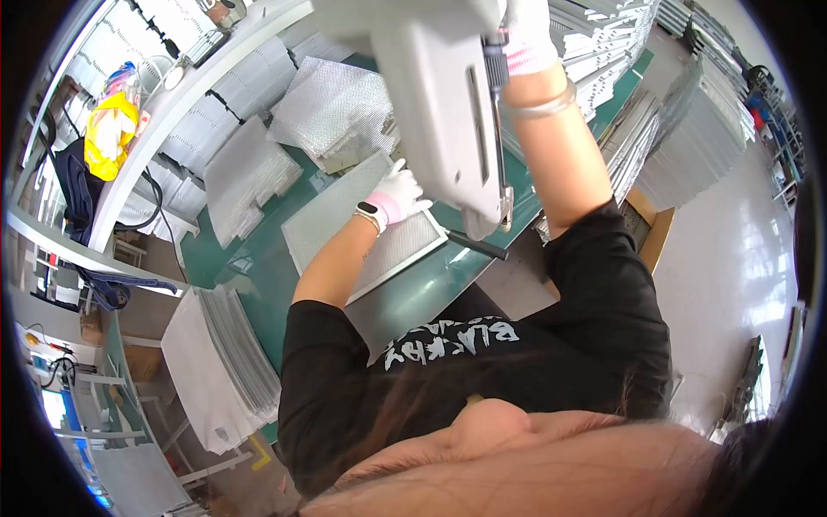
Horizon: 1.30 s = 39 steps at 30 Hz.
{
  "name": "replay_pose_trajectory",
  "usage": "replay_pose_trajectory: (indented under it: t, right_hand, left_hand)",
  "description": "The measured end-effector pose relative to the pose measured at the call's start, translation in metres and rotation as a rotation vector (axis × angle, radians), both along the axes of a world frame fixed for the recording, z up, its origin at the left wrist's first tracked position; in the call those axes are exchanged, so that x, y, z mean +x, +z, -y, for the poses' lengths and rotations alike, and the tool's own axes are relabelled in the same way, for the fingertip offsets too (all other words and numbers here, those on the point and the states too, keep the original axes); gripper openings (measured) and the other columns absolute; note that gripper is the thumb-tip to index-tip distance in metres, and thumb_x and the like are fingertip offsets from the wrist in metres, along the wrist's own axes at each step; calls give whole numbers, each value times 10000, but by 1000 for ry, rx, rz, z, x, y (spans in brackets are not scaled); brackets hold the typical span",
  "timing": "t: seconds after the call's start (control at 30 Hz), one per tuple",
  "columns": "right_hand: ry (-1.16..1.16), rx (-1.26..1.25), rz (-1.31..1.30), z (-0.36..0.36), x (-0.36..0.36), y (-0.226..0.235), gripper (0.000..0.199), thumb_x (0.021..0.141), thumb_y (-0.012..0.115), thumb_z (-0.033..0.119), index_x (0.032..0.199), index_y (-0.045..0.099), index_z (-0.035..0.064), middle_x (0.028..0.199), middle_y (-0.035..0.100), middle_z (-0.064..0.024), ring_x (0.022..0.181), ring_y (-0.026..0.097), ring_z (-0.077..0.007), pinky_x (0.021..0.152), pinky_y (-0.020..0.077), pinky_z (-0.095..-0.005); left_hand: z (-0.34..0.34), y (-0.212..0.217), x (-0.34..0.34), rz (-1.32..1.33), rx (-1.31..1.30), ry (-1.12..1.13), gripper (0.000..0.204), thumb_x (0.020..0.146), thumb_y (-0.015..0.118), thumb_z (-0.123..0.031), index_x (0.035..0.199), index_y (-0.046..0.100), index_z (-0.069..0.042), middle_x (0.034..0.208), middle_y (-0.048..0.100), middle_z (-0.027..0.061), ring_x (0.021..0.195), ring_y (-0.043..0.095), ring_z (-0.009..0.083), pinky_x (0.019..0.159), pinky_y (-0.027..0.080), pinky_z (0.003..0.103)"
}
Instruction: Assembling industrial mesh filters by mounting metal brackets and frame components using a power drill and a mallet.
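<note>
My left hand [399, 195], in a white and pink glove, rests with its fingers spread on a framed mesh panel [379, 260]. The panel lies flat on the green table. A large grey tool-like body [444, 112] with a metal tip fills the upper middle, close to the camera, and hides part of the table. Against its upper right side is my right hand [527, 39], also gloved. Its fingers are hidden by the grey body and the picture's edge, so its grip does not show. A black rod-like handle [476, 245] lies by the panel's right corner.
Stacked mesh sheets [332, 108] and panels [250, 177] stand on the green table [413, 289]. More panels are stacked at lower left [220, 366] and right [693, 129]. A white shelf frame [151, 142] curves along the left, bearing a yellow bag [110, 138].
</note>
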State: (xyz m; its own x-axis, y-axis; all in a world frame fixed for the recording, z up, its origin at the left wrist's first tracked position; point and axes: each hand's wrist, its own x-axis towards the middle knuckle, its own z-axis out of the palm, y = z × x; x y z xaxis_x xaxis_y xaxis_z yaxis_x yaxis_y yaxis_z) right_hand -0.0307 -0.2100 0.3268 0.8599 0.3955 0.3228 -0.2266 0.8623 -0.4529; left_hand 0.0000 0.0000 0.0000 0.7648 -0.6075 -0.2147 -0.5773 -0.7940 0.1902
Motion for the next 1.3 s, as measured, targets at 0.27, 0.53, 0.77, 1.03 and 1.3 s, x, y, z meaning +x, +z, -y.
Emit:
replay_pose_trajectory:
  t: [0.27,0.53,0.77,1.03,1.3]
  right_hand:
    - [123,276,512,-29,14,10,400,1008,568,245,1304,552,-23,1096,697,-106,936,682,-191,870,552,-301]
    - [202,-151,492,-65,-26,2,242,974,616,308,1136,609,129,823,641,-35,605,614,-141,480,516,-268]
    - [154,-181,578,-102,-17,7,181,979,618,278,1048,620,111,795,654,-23,584,612,-110,455,491,-225]
    - [-9,-220,607,-109,-41,5,167,968,632,243,1067,636,109,784,656,14,584,604,-71,426,440,-184]
    - [58,-194,551,-93,-93,-11,216,975,627,272,1104,625,99,799,640,-9,589,595,-83,450,450,-183]
  left_hand:
    - [-44,5,-19,820,-25,99,448,879,589,-522,851,732,-99,873,683,84,938,614,267,971,388,426]
    - [-22,218,-216,1193,-173,323,298,734,750,-399,768,662,-117,687,583,57,655,563,275,639,414,424]
    - [-30,231,-275,1036,-97,745,418,874,680,-396,649,555,-67,609,510,133,619,547,330,606,411,420]
    - [-33,176,-295,954,13,969,376,927,633,-390,740,589,-66,712,593,146,700,604,335,651,481,437]
    - [-4,81,-349,480,-475,806,204,846,666,-124,974,618,27,1048,594,234,1010,584,405,907,477,451]
